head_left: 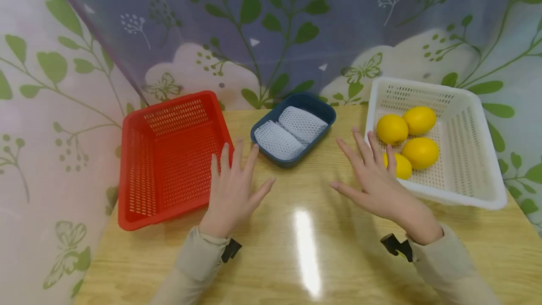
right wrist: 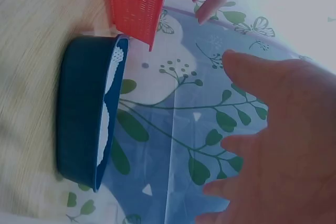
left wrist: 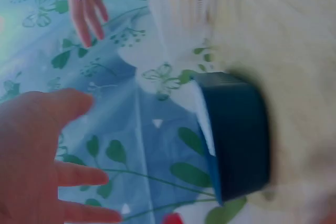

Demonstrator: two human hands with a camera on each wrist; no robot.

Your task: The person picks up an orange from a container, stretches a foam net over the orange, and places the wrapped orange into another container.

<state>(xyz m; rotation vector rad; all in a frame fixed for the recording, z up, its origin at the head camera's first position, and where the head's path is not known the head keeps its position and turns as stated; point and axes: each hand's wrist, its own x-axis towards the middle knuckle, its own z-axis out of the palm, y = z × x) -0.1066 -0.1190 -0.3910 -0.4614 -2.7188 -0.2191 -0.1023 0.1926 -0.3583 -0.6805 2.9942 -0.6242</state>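
My left hand (head_left: 232,192) hovers with spread fingers beside the right rim of a red plastic basket (head_left: 182,164), holding nothing. On the other side, my right hand (head_left: 377,182) is spread too, its fingertips overlapping the near left corner of a white plastic basket (head_left: 461,192) in the head view. Several yellow lemons (head_left: 420,153) lie inside that white basket, one partly hidden by my fingers. Between the hands, farther back, stands a dark blue tray (head_left: 288,163) holding two white foam-net sleeves (head_left: 302,124) side by side. The left wrist view shows the tray (left wrist: 236,135) from its side.
Everything stands on a light wooden table (head_left: 271,258) with a bright glare streak on its near half. A leaf-patterned curtain (head_left: 271,36) hangs behind the table and along both sides. Black straps (head_left: 398,247) circle the wrists.
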